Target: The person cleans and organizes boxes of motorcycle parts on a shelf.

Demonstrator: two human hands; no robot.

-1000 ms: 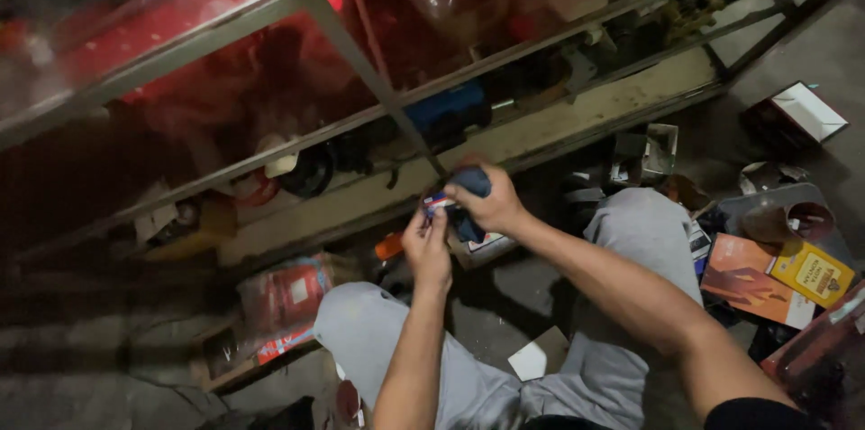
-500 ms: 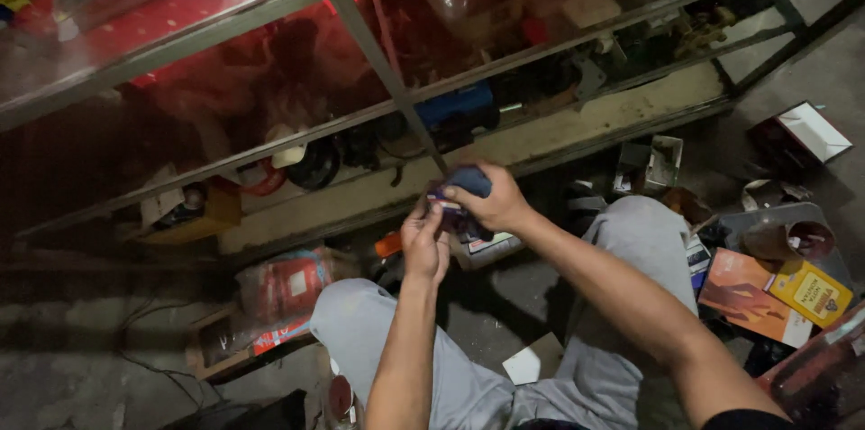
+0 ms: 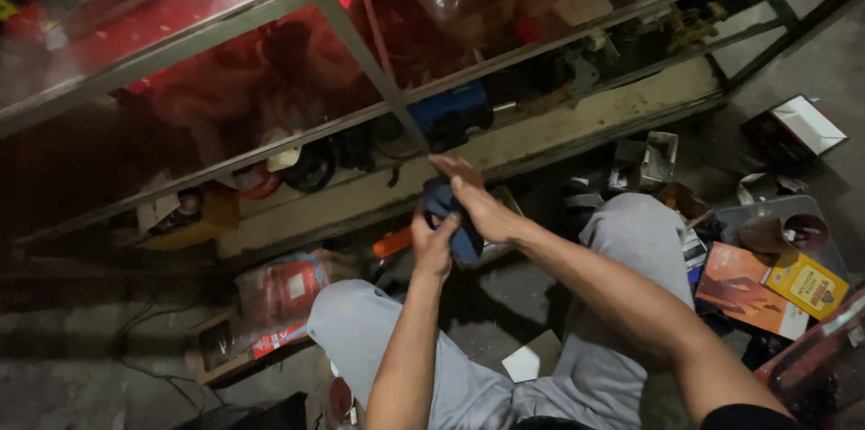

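I sit in front of a glass-fronted shelf unit (image 3: 351, 42) with my knees in grey trousers (image 3: 622, 241) spread apart. My left hand (image 3: 434, 245) grips a dark blue object (image 3: 450, 214) from below. My right hand (image 3: 473, 200) lies over the top of the same object with its fingers stretched out towards the shelf. What the blue object is cannot be made out; most of it is hidden between the two hands.
The shelf holds red packets, dark parts and a blue box (image 3: 450, 105). On the floor lie a red packet (image 3: 284, 295) at left, an orange and yellow booklet (image 3: 775, 286), a grey tray with a cup (image 3: 775, 227), a white-lidded box (image 3: 806, 123) and small cartons (image 3: 658, 155).
My right hand's fingers have opened and stretched out over the blue object, which was wrapped more tightly before. The view has shifted slightly; both hands stay in the same place.
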